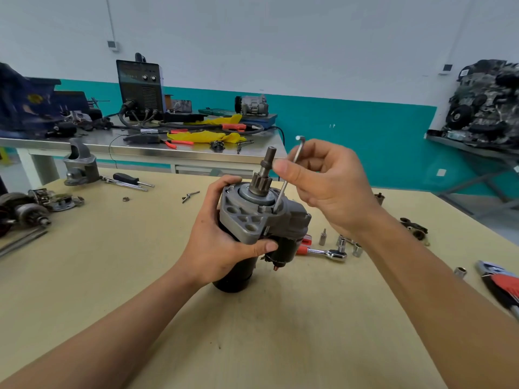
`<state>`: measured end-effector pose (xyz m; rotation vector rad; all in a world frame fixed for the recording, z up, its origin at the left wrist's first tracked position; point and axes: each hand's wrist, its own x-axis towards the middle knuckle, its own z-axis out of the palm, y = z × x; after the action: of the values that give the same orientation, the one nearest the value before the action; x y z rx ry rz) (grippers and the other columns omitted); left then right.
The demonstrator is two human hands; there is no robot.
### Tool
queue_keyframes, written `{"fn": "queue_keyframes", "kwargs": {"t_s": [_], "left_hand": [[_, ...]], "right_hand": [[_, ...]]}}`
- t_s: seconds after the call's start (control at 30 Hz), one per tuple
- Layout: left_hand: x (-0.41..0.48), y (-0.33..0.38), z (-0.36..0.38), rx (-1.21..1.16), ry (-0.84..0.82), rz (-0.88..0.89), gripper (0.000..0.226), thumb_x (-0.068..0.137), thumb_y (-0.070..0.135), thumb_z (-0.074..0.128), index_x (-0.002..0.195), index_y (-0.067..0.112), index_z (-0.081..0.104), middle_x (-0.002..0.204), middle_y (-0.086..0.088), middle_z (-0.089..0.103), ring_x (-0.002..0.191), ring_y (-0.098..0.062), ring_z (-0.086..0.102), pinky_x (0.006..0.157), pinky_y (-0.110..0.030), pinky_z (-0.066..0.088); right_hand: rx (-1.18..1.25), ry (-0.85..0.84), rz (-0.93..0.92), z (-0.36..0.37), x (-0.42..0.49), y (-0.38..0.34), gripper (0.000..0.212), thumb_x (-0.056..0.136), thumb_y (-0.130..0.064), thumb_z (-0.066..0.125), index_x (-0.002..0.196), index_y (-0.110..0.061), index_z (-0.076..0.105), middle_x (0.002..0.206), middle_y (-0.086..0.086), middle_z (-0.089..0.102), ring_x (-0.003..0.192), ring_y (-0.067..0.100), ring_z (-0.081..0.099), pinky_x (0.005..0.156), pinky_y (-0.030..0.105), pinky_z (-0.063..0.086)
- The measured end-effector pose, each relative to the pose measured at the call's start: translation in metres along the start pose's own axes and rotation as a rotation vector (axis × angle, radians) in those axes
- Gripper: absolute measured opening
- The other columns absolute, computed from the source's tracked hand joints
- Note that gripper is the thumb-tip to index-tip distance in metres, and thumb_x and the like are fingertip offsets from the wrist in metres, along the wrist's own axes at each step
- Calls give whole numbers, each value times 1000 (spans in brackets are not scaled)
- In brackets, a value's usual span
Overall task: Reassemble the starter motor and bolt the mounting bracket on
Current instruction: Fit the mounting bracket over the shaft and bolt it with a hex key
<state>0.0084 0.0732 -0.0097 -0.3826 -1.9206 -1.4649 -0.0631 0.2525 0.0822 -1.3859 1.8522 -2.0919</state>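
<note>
A pale tan worktable (252, 346) fills the near room. Beyond it a steel bench (42, 143) stands against a white wall with a teal band (351, 122).

The starter motor (252, 228) stands upright mid-table, its body gripped by the left hand (219, 242). The right hand (331, 186) pinches a hex key (283, 192), whose tip is at the motor's grey end housing.

The lettering on the far welder (139, 85) is too blurred to read.

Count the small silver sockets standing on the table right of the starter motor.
4: a bit socket beside the ratchet handle, a socket at its head, another just right of that, the last farther right. The right forearm may hide others.
</note>
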Motion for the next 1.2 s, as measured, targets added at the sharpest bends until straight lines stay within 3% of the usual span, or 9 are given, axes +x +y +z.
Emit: {"fn": "queue_keyframes", "kwargs": {"t_s": [0.07, 0.17, 0.37, 0.5, 0.6, 0.8, 0.93, 1.07, 1.2], "left_hand": [[0, 0, 0, 21, 1, 4, 99, 55, 27, 93, 137, 18, 37, 126, 14, 62, 123, -16, 62, 101, -25, 51], [1, -1, -1, 43, -9, 14, 99, 56, 23, 94, 136, 19, 37, 125, 18, 62, 122, -12, 62, 100, -21, 50], [0, 0, 2, 56, -9, 38, 96, 57, 25, 93, 135, 22, 37, 123, 24, 61, 120, -8, 62, 97, -16, 48], [0, -1, 1, 54, 2, 30, 94, 58, 28, 91, 135, 24, 37, 123, 22, 61, 121, -10, 62, 98, -17, 49], [1, -1, 1, 60, 9, 31, 93, 59, 30, 91, 134, 29, 38, 125, 18, 61, 122, -12, 61, 100, -19, 48], [1, -1, 3, 56, 10, 38, 92, 60, 29, 91, 134, 29, 38, 124, 19, 62, 121, -15, 62, 100, -21, 50], [0, -1, 3, 54, 10, 36, 91, 60, 29, 91, 135, 29, 38, 123, 22, 61, 120, -13, 63, 98, -20, 50], [0, -2, 2, 57, 12, 41, 91, 60, 30, 90, 134, 30, 38, 123, 23, 61, 120, -10, 63, 97, -17, 49], [0, -2, 2, 55, 15, 38, 91, 60, 31, 91, 134, 32, 39, 124, 19, 61, 121, -13, 62, 98, -18, 49]], "right_hand": [[47, -131, 40, -9, 1, -4, 30, 77, -35, 75, 101, -17, 72, 58, 1, 53, 41, 8, 40, 41, 17, 36], [-24, -195, 20, -16, 0, -8, 19, 87, -30, 67, 97, -15, 74, 61, 1, 63, 40, 11, 44, 40, 17, 39], [-44, 83, -28, 3, -1, 3, 27, 72, -35, 79, 66, -16, 62, 49, -1, 55, 38, 11, 42, 39, 20, 37], [82, -114, 58, -7, 1, -1, 17, 82, -31, 75, 93, -19, 72, 59, 5, 51, 41, 9, 39, 39, 18, 34], [37, -174, 50, -16, 2, -6, 12, 91, -22, 65, 96, -20, 77, 60, 1, 59, 44, 10, 42, 42, 18, 37], [-41, 45, -57, 4, -1, -1, 20, 92, -12, 68, 73, -14, 68, 51, -4, 59, 38, 5, 46, 39, 14, 37], [-7, 160, -31, 10, -3, 2, 20, 83, -22, 76, 69, -15, 63, 49, -6, 54, 40, 8, 44, 42, 17, 38], [128, -8, 51, 1, -2, 0, 20, 83, -28, 76, 85, -12, 64, 55, -4, 51, 42, 10, 38, 41, 20, 33], [93, -202, 89, -12, 0, -5, 15, 90, -25, 63, 97, -24, 76, 64, -2, 58, 47, 9, 44, 41, 15, 35]]}}
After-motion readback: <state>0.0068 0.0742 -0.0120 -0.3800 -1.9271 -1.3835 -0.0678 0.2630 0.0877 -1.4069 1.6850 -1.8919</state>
